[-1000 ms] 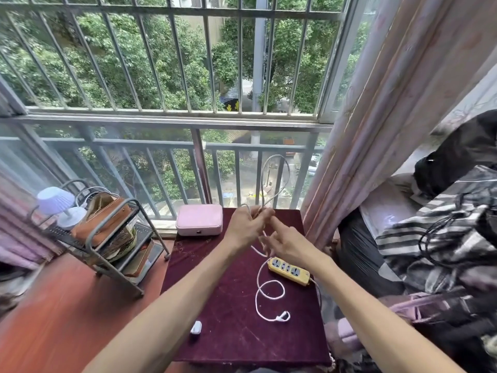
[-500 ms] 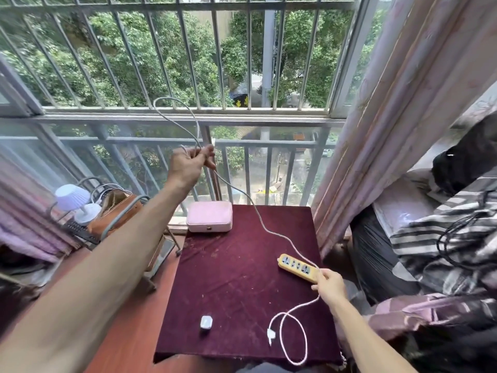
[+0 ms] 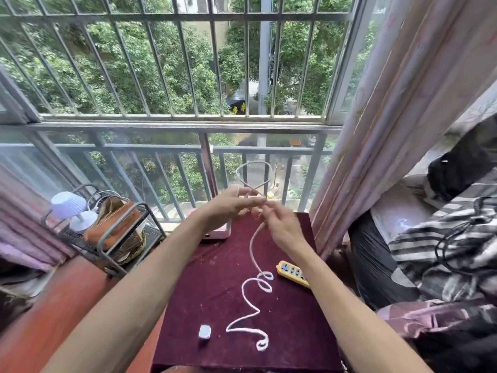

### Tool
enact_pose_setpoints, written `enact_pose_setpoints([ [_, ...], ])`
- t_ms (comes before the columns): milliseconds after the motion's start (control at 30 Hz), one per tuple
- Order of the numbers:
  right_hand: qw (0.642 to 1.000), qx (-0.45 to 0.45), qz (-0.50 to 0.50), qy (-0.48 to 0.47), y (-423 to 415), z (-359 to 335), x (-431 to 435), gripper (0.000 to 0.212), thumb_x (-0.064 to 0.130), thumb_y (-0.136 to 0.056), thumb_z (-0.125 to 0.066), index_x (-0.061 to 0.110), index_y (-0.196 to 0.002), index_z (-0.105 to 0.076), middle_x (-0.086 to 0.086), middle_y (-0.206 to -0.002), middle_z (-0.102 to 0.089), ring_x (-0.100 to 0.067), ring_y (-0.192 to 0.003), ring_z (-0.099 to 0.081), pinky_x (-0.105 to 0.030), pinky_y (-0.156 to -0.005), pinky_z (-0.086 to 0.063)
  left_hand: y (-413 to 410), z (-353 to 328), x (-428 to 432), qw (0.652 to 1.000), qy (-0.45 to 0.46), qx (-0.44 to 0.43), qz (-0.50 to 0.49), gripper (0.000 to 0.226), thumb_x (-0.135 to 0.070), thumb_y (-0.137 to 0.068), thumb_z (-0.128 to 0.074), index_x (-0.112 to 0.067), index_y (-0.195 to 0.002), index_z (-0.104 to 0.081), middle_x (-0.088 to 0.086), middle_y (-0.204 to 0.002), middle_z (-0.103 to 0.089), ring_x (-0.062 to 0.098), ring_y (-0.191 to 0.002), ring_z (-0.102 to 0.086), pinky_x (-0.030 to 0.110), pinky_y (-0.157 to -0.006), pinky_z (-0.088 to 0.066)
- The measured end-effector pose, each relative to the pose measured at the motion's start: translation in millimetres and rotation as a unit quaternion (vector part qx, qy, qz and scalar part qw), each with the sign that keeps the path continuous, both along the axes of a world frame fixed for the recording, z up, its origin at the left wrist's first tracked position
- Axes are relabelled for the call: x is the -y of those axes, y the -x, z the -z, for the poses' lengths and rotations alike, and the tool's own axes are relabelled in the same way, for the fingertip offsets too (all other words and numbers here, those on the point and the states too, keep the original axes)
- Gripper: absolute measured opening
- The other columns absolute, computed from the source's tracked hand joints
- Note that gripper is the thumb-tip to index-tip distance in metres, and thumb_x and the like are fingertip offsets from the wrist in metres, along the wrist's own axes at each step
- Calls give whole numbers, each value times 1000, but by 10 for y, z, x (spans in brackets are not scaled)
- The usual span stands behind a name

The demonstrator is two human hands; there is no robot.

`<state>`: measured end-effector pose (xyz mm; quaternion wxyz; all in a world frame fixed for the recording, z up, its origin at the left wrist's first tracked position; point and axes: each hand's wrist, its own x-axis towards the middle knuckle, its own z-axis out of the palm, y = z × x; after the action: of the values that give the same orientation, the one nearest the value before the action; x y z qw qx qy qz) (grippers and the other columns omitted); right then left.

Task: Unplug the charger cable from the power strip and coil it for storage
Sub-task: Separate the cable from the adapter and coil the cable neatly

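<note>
Draped in maroon cloth, the surface (image 3: 215, 292) lies below both hands. A yellow power strip (image 3: 292, 273) sits just under the right wrist, its sockets empty; no writing can be read on it. The white charger cable (image 3: 251, 254), judged light and limp, is pinched by the left hand (image 3: 228, 208), a loop standing above, while the right hand (image 3: 282, 227), fingers loosely curled, guides the hanging run. A hold near the loop seems best. The small white adapter (image 3: 204, 331) rests nearer the body.
</note>
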<state>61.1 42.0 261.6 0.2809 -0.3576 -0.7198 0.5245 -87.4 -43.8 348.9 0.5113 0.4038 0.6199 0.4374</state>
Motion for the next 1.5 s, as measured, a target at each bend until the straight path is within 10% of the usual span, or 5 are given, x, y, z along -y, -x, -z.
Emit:
enact_pose_setpoints([
  [433, 928, -74, 293, 217, -575, -55, -1314, 26, 19, -115, -33, 11, -101, -54, 2, -40, -60, 2, -20, -48, -9, -24, -24, 616, 1164, 1105, 964, 169, -169, -113, 44, -24, -111, -39, -3, -93, -73, -2, -52, -61, 7, -38, -51, 18, -43, -40],
  [633, 921, -112, 234, 291, -451, -346, -1330, 29, 20, -110, -27, 14, -113, -55, -8, -69, -74, -7, -33, -54, -20, -39, -26, 569, 1351, 1110, 936, 82, 130, -317, 28, -15, -108, -45, -5, -99, -69, 9, -79, -75, 12, -60, -71, 19, -56, -56],
  [900, 960, -84, -89, 253, 23, -669, -795, 61, 50, -112, -17, 15, -113, -66, -12, -87, -81, -19, -66, -72, -24, -54, -47, 189, 969, 842, 881, 298, -368, 6, 94, -62, -79, -74, -5, -147, -42, 19, -144, -53, 30, -130, -55, 35, -108, -46],
  [1067, 986, 100, -126, -50, 279, -621, -572, 56, 44, -113, -25, 12, -103, -70, -5, -72, -73, -6, -52, -64, -25, -56, -48, -322, 216, 412, 984, -72, -156, -48, 54, -38, -91, -73, -16, -138, -59, 4, -139, -62, 17, -126, -59, 46, -113, -43],
  [1500, 1000, 14, 3, 28, 152, -1000, -980, 49, 35, -114, -35, -4, -114, -65, 0, -86, -64, -12, -68, -65, -20, -63, -53, -1228, 610, 642, 966, -29, -171, 192, 48, -31, -109, -41, -5, -84, -73, 14, -98, -70, 20, -93, -64, 36, -95, -47],
])
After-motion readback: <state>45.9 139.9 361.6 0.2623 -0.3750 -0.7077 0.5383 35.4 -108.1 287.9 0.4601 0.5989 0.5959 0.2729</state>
